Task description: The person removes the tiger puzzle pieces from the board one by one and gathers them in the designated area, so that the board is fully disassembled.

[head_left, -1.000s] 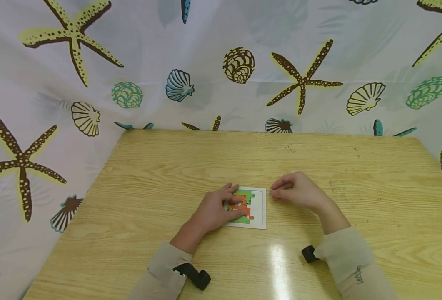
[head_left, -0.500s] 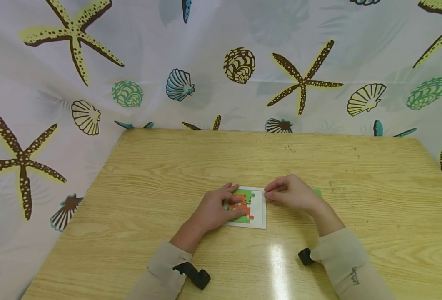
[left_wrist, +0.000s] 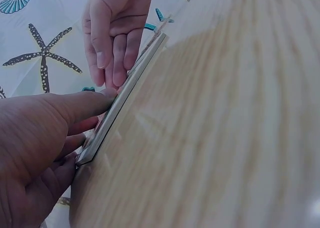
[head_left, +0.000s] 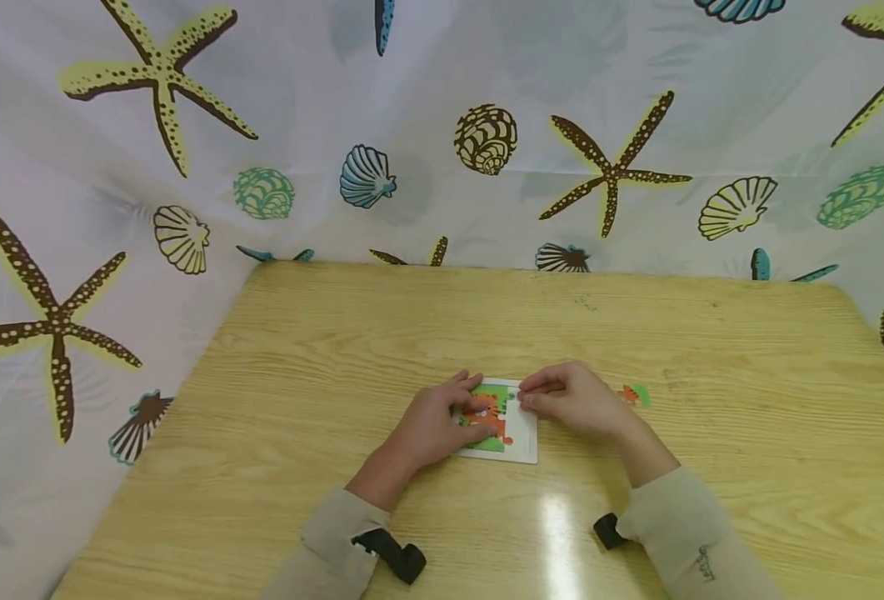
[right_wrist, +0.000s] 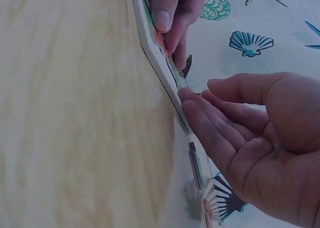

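A jigsaw puzzle (head_left: 520,450) in a white frame lies flat on the table, an orange-and-green picture on its left and a bare strip at its right side. My left hand (head_left: 432,421) rests over its left part; in the left wrist view that hand's thumb (left_wrist: 95,102) presses the near edge. Over the puzzle's upper right corner, my right hand (head_left: 580,400) pinches a small puzzle piece, mostly hidden by its fingertips. The right wrist view shows that hand's fingers (right_wrist: 210,125) against the puzzle's edge.
A loose orange-and-green puzzle piece (head_left: 636,393) lies beyond the right hand. In the right wrist view, a flat piece (right_wrist: 195,165) sits past the puzzle's end, with another behind it. A curtain printed with starfish and shells (head_left: 412,108) hangs along the wooden table (head_left: 382,333).
My right hand has moved left, from beside the puzzle to over its upper right corner. The loose piece behind it has come into sight. My left hand stays on the puzzle.
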`<state>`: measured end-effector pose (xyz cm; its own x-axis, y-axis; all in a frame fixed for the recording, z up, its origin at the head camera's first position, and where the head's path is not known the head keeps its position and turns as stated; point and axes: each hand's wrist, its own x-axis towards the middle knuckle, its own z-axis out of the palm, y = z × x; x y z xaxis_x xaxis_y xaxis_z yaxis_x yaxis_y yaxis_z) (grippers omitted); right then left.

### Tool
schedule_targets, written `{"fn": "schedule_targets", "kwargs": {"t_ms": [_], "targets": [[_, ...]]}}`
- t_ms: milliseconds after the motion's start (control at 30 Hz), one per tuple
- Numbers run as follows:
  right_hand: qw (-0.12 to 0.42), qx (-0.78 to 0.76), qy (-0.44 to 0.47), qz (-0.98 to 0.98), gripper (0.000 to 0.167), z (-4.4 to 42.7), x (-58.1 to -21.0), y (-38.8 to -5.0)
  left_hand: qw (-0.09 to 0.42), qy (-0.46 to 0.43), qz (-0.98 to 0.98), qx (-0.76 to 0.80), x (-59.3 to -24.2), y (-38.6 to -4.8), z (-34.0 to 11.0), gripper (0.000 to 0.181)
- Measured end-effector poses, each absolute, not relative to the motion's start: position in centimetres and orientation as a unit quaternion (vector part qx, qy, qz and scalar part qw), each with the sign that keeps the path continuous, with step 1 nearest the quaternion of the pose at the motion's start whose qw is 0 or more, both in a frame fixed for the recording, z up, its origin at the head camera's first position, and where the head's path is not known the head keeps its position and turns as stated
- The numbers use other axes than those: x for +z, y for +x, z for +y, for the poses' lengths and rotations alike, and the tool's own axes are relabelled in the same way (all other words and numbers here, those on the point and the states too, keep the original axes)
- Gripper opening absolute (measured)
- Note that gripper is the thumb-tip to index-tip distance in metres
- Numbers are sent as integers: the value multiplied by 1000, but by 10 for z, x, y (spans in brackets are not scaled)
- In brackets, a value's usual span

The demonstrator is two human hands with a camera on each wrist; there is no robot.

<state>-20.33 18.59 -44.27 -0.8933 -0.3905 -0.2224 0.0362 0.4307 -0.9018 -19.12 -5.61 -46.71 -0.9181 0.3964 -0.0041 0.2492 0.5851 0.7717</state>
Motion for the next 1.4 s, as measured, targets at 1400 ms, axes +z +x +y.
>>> {"fn": "schedule_targets", "kwargs": {"t_ms": [1400], "targets": [[159, -647, 94, 740, 19, 147, -451, -202, 96, 199, 887, 406, -465, -192, -59, 34]]}}
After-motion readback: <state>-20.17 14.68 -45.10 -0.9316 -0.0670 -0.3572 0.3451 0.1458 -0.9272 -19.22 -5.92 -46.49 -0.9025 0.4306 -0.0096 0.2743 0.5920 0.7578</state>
